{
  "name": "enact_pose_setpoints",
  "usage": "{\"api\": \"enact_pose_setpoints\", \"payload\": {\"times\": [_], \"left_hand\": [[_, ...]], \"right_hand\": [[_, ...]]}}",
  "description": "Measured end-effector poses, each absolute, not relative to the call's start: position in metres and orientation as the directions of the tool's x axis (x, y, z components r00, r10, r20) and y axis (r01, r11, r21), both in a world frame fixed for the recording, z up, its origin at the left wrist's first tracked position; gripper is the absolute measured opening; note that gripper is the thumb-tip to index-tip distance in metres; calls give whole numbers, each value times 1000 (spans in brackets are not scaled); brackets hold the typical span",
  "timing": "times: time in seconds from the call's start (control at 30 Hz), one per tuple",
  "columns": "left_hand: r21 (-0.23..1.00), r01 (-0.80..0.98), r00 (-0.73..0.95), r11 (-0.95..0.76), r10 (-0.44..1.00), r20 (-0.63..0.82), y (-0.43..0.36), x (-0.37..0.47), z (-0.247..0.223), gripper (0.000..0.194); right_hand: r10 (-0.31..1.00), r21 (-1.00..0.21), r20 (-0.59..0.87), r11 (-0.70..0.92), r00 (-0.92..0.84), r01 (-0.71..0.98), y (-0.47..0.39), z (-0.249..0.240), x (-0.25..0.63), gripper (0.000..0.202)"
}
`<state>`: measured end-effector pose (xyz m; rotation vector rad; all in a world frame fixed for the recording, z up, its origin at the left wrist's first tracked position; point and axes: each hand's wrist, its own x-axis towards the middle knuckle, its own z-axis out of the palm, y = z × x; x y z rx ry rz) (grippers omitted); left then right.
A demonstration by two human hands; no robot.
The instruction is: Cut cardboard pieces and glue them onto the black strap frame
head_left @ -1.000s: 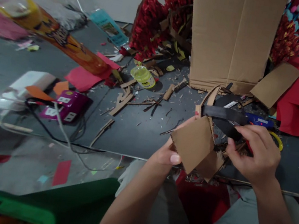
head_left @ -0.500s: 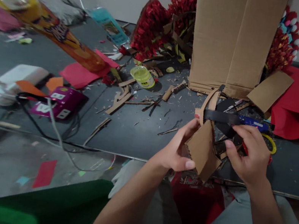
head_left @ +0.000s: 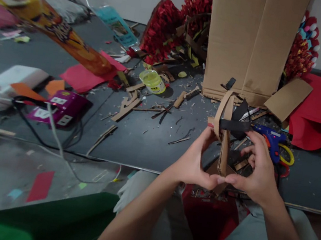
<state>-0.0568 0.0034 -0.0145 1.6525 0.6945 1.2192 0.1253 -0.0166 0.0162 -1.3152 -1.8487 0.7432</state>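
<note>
Between my two hands is a small cardboard construction [head_left: 223, 156] with a curved brown strip looped at its top and a black strip [head_left: 235, 126] running across it. My left hand [head_left: 198, 160] grips its left side, thumb at the lower edge. From the right, my right hand [head_left: 255, 170] holds it, with the index finger at the black strip's end and the thumb meeting the left thumb at the bottom. Just beyond my right hand lie a blue glue gun [head_left: 273, 140] and yellow-handled scissors [head_left: 287, 154].
A tall cardboard box [head_left: 249, 40] stands at the back, with red tinsel [head_left: 164, 29] beside it. Cardboard scraps [head_left: 127, 108] litter the dark table [head_left: 140, 145]. To the left are a tilted orange bottle [head_left: 69, 39], a yellow-green jar [head_left: 152, 81] and a purple power socket [head_left: 60, 107] with cables.
The cardboard construction has turned so its edge faces me. My right hand has moved left from beside the black strip to grip it, and the thumbs have come together.
</note>
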Motion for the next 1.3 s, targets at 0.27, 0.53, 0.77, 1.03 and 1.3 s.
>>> {"api": "enact_pose_setpoints", "payload": {"times": [0.27, 0.53, 0.77, 1.03, 1.3], "left_hand": [[930, -10, 343, -367, 873, 348, 4, -55, -9, 92], [930, 24, 344, -367, 876, 337, 3, -53, -7, 88], [928, 92, 345, -360, 886, 309, 2, -51, -4, 85], [923, 100, 355, -373, 879, 317, 2, -49, -8, 83], [914, 141, 373, -379, 876, 306, 2, -48, -10, 90]], "right_hand": [[950, -776, 213, 307, -230, 551, -17, 12, 124, 98], [945, -763, 241, 324, -219, 559, -16, 7, 124, 95], [931, -754, 287, 365, -225, 546, -15, -1, 124, 88], [936, -780, 267, 351, -231, 518, -15, -10, 129, 90], [935, -776, 244, 347, -256, 526, -16, -17, 134, 97]]}}
